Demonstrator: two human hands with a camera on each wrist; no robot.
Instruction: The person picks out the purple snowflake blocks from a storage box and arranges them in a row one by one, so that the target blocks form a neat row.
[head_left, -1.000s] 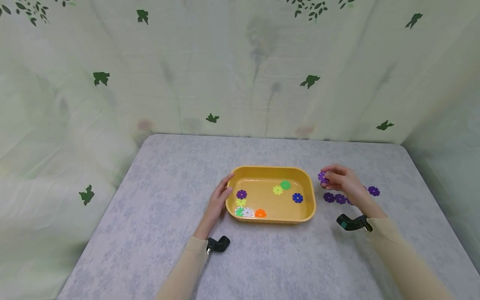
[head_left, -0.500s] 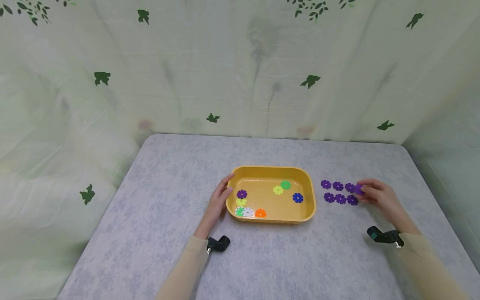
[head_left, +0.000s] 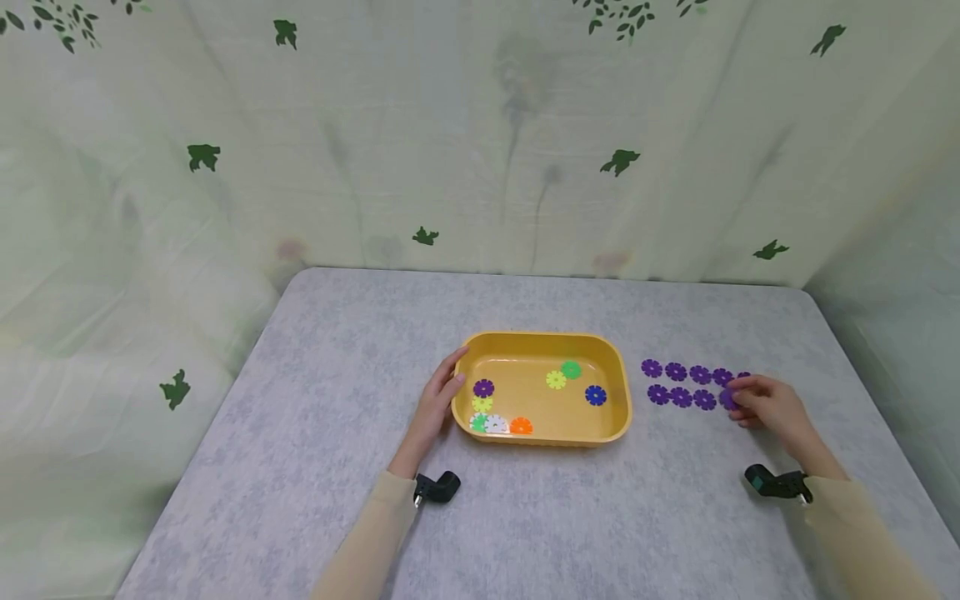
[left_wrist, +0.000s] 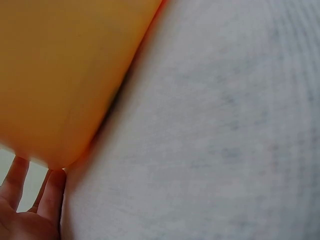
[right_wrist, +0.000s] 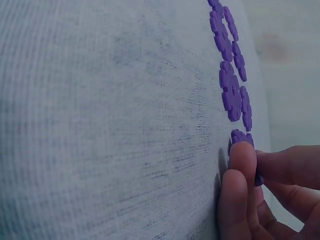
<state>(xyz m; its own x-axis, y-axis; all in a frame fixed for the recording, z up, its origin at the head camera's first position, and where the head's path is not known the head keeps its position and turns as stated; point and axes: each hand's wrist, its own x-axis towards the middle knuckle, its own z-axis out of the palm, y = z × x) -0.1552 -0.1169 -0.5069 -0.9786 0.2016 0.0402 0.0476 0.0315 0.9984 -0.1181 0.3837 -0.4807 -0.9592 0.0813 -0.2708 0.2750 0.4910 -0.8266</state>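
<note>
My left hand point(head_left: 435, 402) rests against the left end of a yellow tray point(head_left: 540, 440), thumb at the rim. In the left wrist view its fingers point(left_wrist: 51, 195) look straight against the tray's outer wall. My right hand point(head_left: 776, 414) pinches a purple notched flower-shaped disc point(head_left: 727, 399) at the right end of the nearer of two rows. Thumb and fingertips partly cover this disc point(right_wrist: 242, 136) in the right wrist view. Other purple discs point(head_left: 681, 397) lie side by side to its left. Behind them runs the farther row point(head_left: 676, 372), its rightmost disc partly hidden by my fingers.
Inside the tray lie several notched discs: an orange disc point(head_left: 521, 427), a blue disc point(head_left: 596, 396), a green disc point(head_left: 571, 370) and others in yellow, white and purple. A grey-patterned cloth point(head_left: 300, 467) covers the table. A pale printed curtain point(head_left: 450, 150) hangs behind.
My right hand has moved right along the farther row, then slightly toward me to the nearer row's end. More of both rows has come into view. The left hand and tray stay put.
</note>
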